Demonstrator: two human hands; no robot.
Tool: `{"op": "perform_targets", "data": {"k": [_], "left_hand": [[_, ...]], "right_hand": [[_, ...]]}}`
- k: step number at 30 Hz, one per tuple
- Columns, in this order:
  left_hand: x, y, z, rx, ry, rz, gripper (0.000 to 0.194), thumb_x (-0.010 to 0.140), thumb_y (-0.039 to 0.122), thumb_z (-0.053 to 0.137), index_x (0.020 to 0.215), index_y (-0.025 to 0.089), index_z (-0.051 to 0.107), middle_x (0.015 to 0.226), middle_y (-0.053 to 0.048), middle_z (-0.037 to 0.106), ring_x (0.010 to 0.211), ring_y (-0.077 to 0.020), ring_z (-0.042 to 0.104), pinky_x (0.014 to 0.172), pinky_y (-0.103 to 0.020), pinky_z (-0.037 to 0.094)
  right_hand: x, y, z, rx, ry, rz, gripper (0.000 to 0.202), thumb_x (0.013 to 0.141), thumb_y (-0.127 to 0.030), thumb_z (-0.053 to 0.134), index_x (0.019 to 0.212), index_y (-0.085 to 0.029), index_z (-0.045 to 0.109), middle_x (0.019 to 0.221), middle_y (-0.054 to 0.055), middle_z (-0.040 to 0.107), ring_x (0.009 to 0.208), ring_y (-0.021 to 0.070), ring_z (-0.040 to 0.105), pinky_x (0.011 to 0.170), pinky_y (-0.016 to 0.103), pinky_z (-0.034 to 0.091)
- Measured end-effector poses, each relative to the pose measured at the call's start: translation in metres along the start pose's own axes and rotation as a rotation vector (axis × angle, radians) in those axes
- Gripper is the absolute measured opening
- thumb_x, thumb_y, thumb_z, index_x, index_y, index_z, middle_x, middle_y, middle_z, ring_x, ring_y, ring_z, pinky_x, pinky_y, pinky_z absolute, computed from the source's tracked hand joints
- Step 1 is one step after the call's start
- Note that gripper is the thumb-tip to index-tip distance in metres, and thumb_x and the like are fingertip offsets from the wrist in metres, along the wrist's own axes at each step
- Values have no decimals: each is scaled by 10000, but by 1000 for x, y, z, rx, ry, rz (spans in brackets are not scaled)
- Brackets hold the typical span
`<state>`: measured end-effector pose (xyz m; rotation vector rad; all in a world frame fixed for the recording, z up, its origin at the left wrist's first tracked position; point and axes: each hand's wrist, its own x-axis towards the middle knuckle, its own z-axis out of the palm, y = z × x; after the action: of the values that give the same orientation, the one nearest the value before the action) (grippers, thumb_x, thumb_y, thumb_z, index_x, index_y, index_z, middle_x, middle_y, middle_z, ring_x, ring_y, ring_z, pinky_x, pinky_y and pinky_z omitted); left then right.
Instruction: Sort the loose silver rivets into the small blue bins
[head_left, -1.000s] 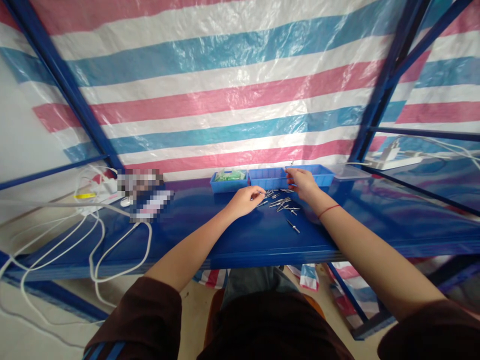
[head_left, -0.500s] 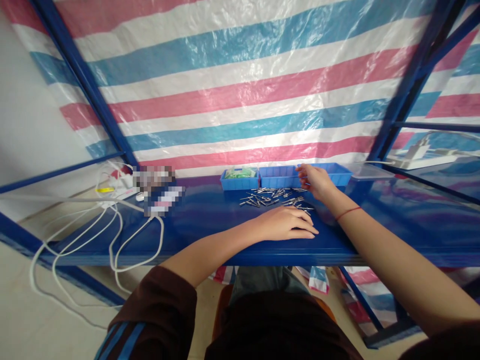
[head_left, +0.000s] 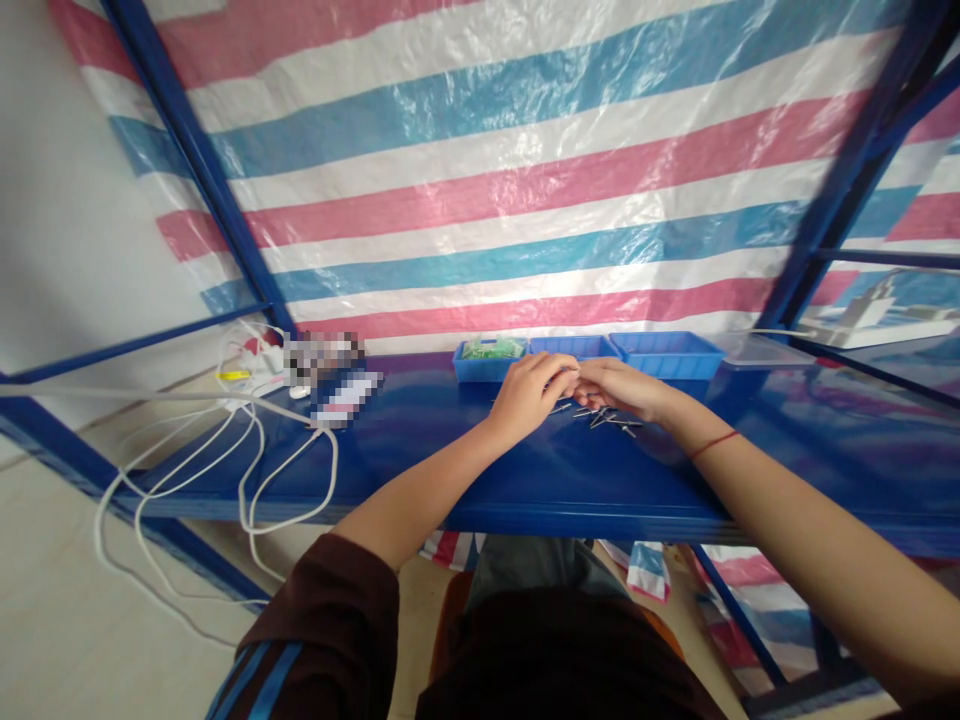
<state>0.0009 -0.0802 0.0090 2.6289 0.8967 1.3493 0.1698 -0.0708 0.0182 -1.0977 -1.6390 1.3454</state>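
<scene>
My left hand (head_left: 531,388) and my right hand (head_left: 619,386) meet at the fingertips, low over the blue tabletop. Both have their fingers bent and drawn together; what lies between them, if anything, is hidden. Under and beside the fingers lie several thin metal pins (head_left: 606,417) that look like blind rivets, part of them covered by my hands. Just behind stand a middle blue bin (head_left: 577,346), partly hidden by my hands, and a right blue bin (head_left: 667,356). The left blue bin (head_left: 480,368) holds a green and clear plastic packet (head_left: 491,348).
At the left, white cables (head_left: 251,480) loop over the edge of the blue table (head_left: 420,470), near a power strip and blurred items. A clear plastic lid (head_left: 769,350) lies at the right. Blue frame posts and a striped sheet (head_left: 525,190) stand behind.
My right hand has come down and left from the right bin. My left hand has lifted off the tabletop and moved up and left, so both now meet over the metal pins.
</scene>
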Motion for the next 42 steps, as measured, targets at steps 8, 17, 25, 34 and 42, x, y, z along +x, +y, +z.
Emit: {"op": "perform_targets", "data": {"k": [8, 17, 25, 34, 42], "left_hand": [[0, -1, 3, -168, 49, -36, 189, 898, 276, 433, 1019, 205, 560, 1035, -64, 636, 960, -163, 578, 881, -292, 414], [2, -10, 16, -600, 83, -350, 169, 812, 304, 569, 890, 155, 551, 831, -43, 658, 780, -131, 616, 744, -262, 453], [1, -16, 18, -836, -100, -581, 243, 816, 337, 566, 926, 123, 603, 848, -54, 664, 748, -114, 604, 634, -215, 421], [5, -22, 14, -765, 87, -602, 210, 748, 270, 637, 907, 133, 636, 936, -60, 662, 836, -136, 595, 734, -249, 454], [7, -25, 13, -717, 137, -624, 235, 744, 257, 629, 949, 141, 633, 889, -45, 648, 771, -120, 584, 708, -233, 462]], "right_hand": [[-2, -6, 10, 183, 93, -76, 213, 704, -376, 631, 772, -178, 590, 648, 18, 565, 507, 86, 464, 450, 206, 381], [-1, -5, 15, 166, 249, -189, 210, 649, -341, 687, 725, -177, 579, 541, -35, 470, 473, 74, 413, 416, 202, 317], [-2, -5, 16, -412, 420, -524, 232, 736, -405, 609, 733, -173, 616, 673, 29, 595, 606, 139, 524, 587, 285, 419], [-7, -8, 12, -682, 465, -672, 218, 799, -357, 540, 825, -184, 671, 725, 55, 610, 636, 163, 535, 603, 300, 420], [5, 4, 8, -780, 327, -506, 203, 800, -305, 505, 756, -174, 654, 742, 40, 663, 633, 154, 554, 638, 286, 414]]}}
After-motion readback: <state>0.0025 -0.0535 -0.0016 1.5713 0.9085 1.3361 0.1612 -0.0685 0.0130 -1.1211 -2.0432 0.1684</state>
